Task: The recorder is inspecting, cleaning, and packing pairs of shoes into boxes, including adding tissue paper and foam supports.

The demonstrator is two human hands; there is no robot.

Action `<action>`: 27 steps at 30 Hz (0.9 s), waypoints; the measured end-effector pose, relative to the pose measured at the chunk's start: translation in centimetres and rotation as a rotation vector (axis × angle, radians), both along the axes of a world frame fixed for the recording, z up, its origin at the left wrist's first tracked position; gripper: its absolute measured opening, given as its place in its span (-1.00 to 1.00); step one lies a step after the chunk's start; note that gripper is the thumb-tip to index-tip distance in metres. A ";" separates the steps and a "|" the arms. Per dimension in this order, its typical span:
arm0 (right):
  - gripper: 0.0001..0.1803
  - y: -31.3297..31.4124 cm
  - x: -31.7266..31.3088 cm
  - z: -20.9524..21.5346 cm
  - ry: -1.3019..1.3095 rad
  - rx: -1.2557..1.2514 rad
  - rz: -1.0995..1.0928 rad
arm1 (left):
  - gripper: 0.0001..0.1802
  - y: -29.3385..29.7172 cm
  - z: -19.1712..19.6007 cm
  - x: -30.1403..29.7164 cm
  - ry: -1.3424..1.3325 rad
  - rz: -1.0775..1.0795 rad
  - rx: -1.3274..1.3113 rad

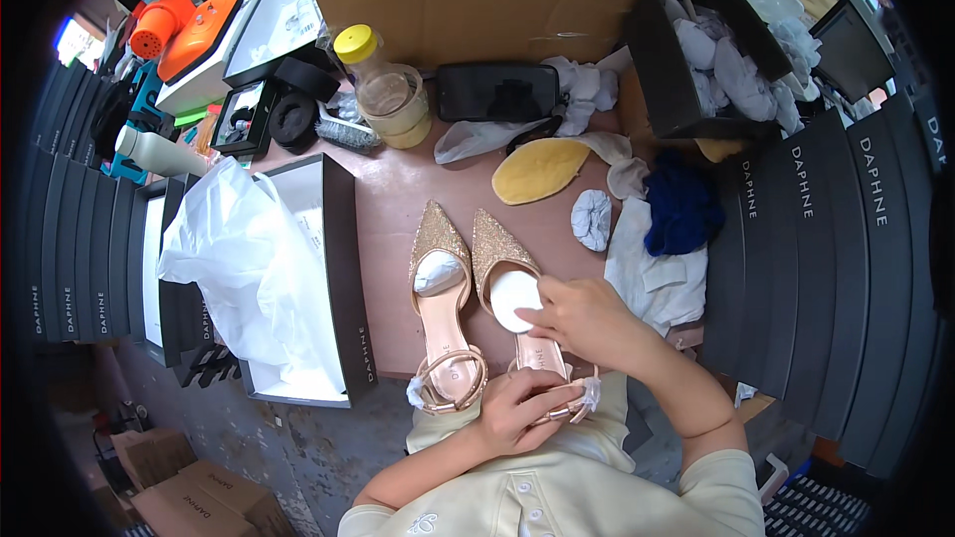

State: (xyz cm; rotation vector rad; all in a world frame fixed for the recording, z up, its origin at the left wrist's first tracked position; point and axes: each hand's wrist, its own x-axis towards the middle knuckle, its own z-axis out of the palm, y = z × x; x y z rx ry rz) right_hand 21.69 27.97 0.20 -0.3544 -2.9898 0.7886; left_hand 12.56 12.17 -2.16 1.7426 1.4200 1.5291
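Two gold glitter pointed shoes with ankle straps lie side by side, toes pointing away from me. The left shoe point(434, 235) has a white crumpled wad point(438, 274) in its toe opening. My left hand point(519, 408) is closed around the heel end of the right shoe point(497, 237), by its strap. My right hand point(587, 316) pinches a smooth white round pad point(514, 300) at that shoe's toe opening. How far the pad sits inside is hidden. A crumpled white paper ball point(591, 220) rests on the table right of the shoes.
An open shoe box point(343, 278) with white tissue paper point(234, 259) stands at left. Behind are a yellow-lidded jar point(393, 104), a black phone point(497, 91) and a yellow pad point(539, 170). White and dark blue cloths point(681, 204) lie right. Dark box stacks point(826, 268) flank the table.
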 end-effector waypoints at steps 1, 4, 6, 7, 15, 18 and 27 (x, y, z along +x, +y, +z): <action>-0.71 -0.1 -0.1 -0.6 0.034 0.033 -0.056 | -0.62 0.0 -0.1 0.0 -0.003 -0.009 0.000; -0.71 -0.3 -1.5 -3.9 0.144 0.154 -0.148 | -0.62 0.5 -0.2 0.1 -0.012 -0.027 0.034; -0.71 0.8 -2.2 -4.3 0.175 0.135 -0.102 | -0.61 0.8 0.0 0.1 0.007 -0.019 0.029; -0.71 1.3 -2.4 -4.1 0.189 0.128 -0.080 | -0.61 1.0 0.1 0.1 0.015 -0.016 0.028; -0.49 5.6 1.4 -3.4 0.132 0.495 -0.469 | -0.58 1.2 -0.7 0.7 0.025 0.020 0.105; -0.48 6.2 1.1 -3.4 0.255 0.125 -0.474 | -0.57 2.4 -0.6 1.5 0.044 0.065 0.168; -0.72 2.1 -1.2 -1.7 0.295 -0.047 -0.291 | -0.51 1.7 -0.9 1.5 0.027 0.035 0.122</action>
